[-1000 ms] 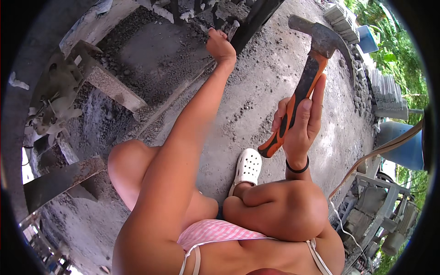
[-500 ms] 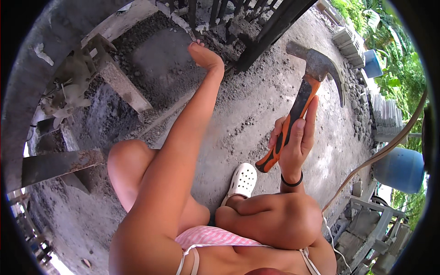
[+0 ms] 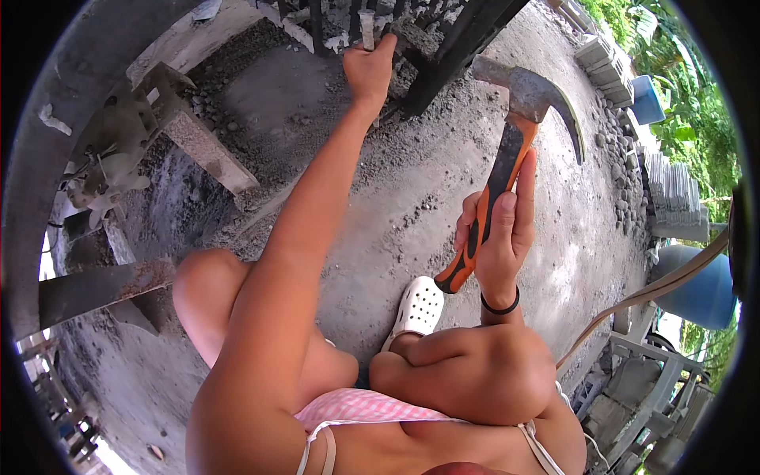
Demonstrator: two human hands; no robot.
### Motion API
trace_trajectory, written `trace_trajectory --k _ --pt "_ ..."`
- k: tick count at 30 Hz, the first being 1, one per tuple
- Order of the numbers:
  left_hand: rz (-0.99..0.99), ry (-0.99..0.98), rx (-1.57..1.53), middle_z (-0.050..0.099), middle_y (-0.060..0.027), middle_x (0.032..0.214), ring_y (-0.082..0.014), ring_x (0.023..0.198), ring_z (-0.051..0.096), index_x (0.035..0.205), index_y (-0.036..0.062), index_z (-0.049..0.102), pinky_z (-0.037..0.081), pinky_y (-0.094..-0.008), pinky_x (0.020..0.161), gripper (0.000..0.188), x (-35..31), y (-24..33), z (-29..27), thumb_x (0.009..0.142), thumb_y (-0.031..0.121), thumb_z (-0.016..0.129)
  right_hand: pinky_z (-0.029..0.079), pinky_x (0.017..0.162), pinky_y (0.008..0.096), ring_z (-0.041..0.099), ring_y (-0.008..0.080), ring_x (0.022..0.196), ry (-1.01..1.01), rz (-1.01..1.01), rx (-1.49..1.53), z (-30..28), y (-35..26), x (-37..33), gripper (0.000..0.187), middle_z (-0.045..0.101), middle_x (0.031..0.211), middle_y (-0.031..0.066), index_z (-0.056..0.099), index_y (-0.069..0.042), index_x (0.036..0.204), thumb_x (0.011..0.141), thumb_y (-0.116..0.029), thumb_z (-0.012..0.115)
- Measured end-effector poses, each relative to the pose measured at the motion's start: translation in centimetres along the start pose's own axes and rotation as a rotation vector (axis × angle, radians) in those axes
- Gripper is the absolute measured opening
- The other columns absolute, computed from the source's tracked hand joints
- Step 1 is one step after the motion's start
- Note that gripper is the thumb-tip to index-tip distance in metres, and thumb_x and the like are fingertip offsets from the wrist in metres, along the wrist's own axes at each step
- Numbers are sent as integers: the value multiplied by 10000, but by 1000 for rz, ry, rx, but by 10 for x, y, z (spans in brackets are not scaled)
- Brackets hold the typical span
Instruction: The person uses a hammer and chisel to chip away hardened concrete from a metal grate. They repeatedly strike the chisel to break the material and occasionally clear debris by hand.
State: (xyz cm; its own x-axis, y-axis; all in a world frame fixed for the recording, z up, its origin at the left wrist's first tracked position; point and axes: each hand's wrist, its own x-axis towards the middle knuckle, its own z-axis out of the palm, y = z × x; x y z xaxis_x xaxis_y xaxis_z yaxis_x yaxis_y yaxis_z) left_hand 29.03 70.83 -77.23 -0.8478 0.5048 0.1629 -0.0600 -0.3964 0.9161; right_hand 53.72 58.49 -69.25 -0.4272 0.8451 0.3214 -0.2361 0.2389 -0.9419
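Observation:
My right hand (image 3: 500, 252) is wrapped round the lower handle of a claw hammer (image 3: 500, 176). The handle is orange and black. Its worn grey head is raised, with the curved claw pointing right. Reaching far forward, my left hand (image 3: 370, 73) is closed round a narrow pale rod (image 3: 366, 30). One end of the rod sticks out above the fist; its exact kind is hard to make out. Beside this fist stand dark metal bars (image 3: 336, 24) with crusts of pale mortar, and a thick black post (image 3: 455, 63) slants just to its right.
Gritty concrete ground (image 3: 380, 222) lies under me, near my white clog (image 3: 418, 305). A concrete-crusted beam (image 3: 210, 154) juts in at left. Stacked blocks (image 3: 606, 67), a blue drum (image 3: 701, 289) and a brown cable (image 3: 657, 291) are at right.
My left hand has turned from a bent wrist into an upright fist round the rod, slightly farther forward. The hammer in my right hand has shifted a little left and forward.

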Motion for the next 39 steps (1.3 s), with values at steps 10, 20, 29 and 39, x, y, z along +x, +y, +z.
trace_trajectory --k 10,20,29,39 --pt "146 -70 -176 426 58 530 -54 487 343 520 101 470 275 -305 485 347 23 29 24 815 153 645 398 405 216 435 80 490 54 39 3 -8 -5 -2 506 471 635 27 135 -95 1491 1022 -162 313" --pt "342 -200 173 534 -180 569 -65 517 491 735 -18 648 401 -305 494 186 -7 15 48 767 164 665 428 395 241 475 113 450 41 88 -146 -5 -12 -11 532 495 654 67 111 -161 1498 1023 -259 330" --pt "483 -219 234 604 -189 670 -301 591 627 780 0 673 437 -336 521 209 -13 8 60 779 209 690 425 425 238 475 111 463 24 -1 -261 -1 -14 -18 535 516 657 81 90 -142 1500 1024 -232 318" --pt "299 -287 186 637 -172 686 -307 687 657 845 109 729 518 -368 623 179 -17 16 55 725 220 655 418 452 247 463 112 513 -10 -188 -438 8 -10 -17 557 497 654 75 85 -71 1493 1025 -257 323"
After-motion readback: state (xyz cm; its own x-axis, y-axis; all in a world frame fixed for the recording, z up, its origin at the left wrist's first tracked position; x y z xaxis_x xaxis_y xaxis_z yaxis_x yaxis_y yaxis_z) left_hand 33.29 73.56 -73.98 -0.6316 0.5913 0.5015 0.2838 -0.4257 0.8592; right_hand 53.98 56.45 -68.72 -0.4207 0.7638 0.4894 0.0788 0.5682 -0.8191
